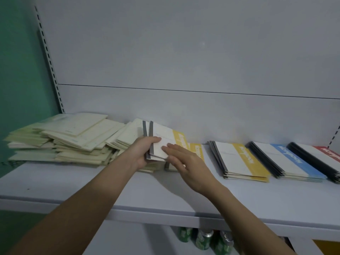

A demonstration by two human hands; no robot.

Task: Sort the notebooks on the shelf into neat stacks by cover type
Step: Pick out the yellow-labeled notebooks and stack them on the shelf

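Observation:
My left hand point(142, 150) grips two yellow-banded notebooks point(165, 138) with grey spines, lifted and tilted above the white shelf point(128, 190). Straight fingers of my right hand point(184, 164) touch the near corner of the held notebooks. Under my hands lies another yellow-banded notebook point(197, 150), partly hidden. To the left sprawls a messy pile of pale cream notebooks point(70, 138). On the right lie three neat stacks in a row: a yellow-banded stack point(242, 161), a blue-banded stack point(287, 159) and a red-banded stack point(323, 157) with black spines.
The shelf's grey back panel point(184, 70) rises behind the notebooks, with a slotted upright point(48, 57) and a green wall point(16, 70) at the left. Green cans point(202, 240) stand on the level below. Bare shelf shows along the front edge.

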